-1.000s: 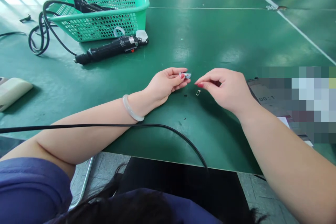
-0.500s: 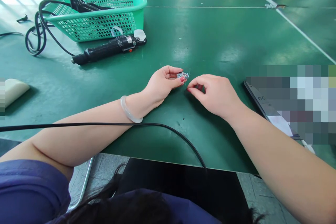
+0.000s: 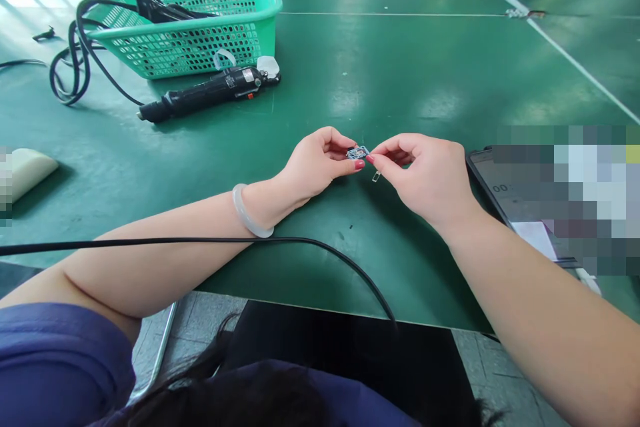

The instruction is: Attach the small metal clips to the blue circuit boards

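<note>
Green bench (image 3: 320,87): stretches out before me, pale lines crossing its far side.
Part (image 3: 358,153): small, grey-blue, between my two hands over the bench; its details are too fine for me to make out.
Left hand (image 3: 315,160): my fingers hold the part by its left side, thumb on the near side.
Right hand (image 3: 431,172): fingers drawn in narrow, tips at the part's right end; whether they pinch it or some tinier bit, I cannot tell.
Frame (image 3: 376,176): a tiny pale outline on the bench, just below my right fingertips.
Speck (image 3: 351,227): black, on the bench between my forearms.
Bangle (image 3: 243,211): whitish, round my left wrist.
Cable (image 3: 320,240): black, passing across my left forearm and curving down past the bench's near edge.
Driver (image 3: 200,99): black, lying just in front of the basket.
Basket (image 3: 190,52): light green, perforated, black cord inside and looped at its left.
Screen (image 3: 493,177): beyond my right wrist, partly pixelated, zeros showing.
Block (image 3: 33,170): cream, at far left.
</note>
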### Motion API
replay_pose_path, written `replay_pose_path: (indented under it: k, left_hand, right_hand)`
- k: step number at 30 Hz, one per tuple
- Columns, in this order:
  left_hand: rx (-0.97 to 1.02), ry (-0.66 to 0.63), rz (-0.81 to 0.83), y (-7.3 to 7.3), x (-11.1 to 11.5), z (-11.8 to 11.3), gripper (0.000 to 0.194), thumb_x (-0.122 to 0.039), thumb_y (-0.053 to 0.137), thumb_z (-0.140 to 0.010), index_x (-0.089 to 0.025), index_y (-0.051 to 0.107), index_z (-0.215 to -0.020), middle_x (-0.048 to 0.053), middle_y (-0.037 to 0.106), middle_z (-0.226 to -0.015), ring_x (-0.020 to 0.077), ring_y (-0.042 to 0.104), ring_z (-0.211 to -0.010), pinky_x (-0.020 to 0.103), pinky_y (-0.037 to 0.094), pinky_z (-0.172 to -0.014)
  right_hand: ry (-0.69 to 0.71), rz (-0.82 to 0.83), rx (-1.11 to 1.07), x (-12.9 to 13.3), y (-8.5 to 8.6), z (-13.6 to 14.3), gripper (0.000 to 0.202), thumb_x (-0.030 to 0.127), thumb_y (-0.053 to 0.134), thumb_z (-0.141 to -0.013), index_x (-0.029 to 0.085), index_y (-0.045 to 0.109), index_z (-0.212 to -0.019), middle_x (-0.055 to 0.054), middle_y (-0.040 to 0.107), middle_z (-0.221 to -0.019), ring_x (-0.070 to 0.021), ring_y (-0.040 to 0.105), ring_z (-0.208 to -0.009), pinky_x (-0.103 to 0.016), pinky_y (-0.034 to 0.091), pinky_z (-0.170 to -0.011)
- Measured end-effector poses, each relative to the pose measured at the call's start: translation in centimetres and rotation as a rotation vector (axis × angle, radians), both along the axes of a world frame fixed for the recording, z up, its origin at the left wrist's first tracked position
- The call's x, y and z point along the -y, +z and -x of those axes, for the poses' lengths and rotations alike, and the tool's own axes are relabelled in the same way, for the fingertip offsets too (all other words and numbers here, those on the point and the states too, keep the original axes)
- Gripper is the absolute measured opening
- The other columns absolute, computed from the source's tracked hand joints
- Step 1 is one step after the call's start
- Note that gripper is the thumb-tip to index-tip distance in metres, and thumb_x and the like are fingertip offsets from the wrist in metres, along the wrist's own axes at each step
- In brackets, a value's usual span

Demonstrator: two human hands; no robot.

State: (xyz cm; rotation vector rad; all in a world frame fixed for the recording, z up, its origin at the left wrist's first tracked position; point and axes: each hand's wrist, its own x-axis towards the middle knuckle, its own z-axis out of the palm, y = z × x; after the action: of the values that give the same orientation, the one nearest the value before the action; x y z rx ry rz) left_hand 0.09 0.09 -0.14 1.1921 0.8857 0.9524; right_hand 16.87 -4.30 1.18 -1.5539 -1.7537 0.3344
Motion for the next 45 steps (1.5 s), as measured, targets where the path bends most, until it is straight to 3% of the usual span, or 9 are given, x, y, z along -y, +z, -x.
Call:
replay_pose_path:
  k: [26,35,39,45]
  left_hand:
    - [-0.087,-0.03,-0.095,0.0,0.0,0.2,0.032,-0.005,0.081,-0.061,-0.013,0.056,-0.079,0.0,0.07,-0.077,0.0114,0.067,-0.074,0.034,0.054,-0.081]
    - [0.039,-0.048,0.067,0.2,0.1,0.1,0.028,-0.002,0.078,-0.064,-0.012,0.059,-0.083,0.0,0.07,-0.077,0.0089,0.066,-0.075,0.034,0.053,-0.088]
    - [0.07,-0.024,0.105,0.1,-0.1,0.2,0.026,-0.001,0.076,-0.065,-0.012,0.06,-0.083,-0.001,0.07,-0.077,0.0084,0.066,-0.077,0.033,0.052,-0.091]
    - [0.08,-0.016,0.119,-0.1,-0.3,0.2,0.026,0.0,0.076,-0.065,-0.012,0.06,-0.083,-0.001,0.07,-0.077,0.0079,0.065,-0.076,0.034,0.051,-0.094]
  right_hand:
    - [0.008,-0.021,0.038,-0.1,0.0,-0.1,0.007,0.024,0.067,-0.082,0.022,0.071,-0.076,-0.001,0.072,-0.075,-0.0172,0.063,-0.065,-0.033,0.048,-0.066]
    - [-0.02,-0.065,-0.063,-0.4,-0.4,-0.4,0.004,0.025,0.069,-0.079,0.022,0.068,-0.076,0.0,0.068,-0.072,-0.0156,0.06,-0.064,-0.031,0.048,-0.064]
    - [-0.044,0.017,-0.051,-0.7,-0.1,-1.4,0.008,0.021,0.065,-0.081,0.022,0.072,-0.08,-0.001,0.069,-0.074,-0.016,0.061,-0.067,-0.032,0.048,-0.067]
    - [0.053,0.24,0.248,-1.4,0.1,-2.9,0.012,0.023,0.073,-0.072,0.027,0.077,-0.083,0.001,0.063,-0.073,-0.0147,0.053,-0.061,-0.032,0.042,-0.059]
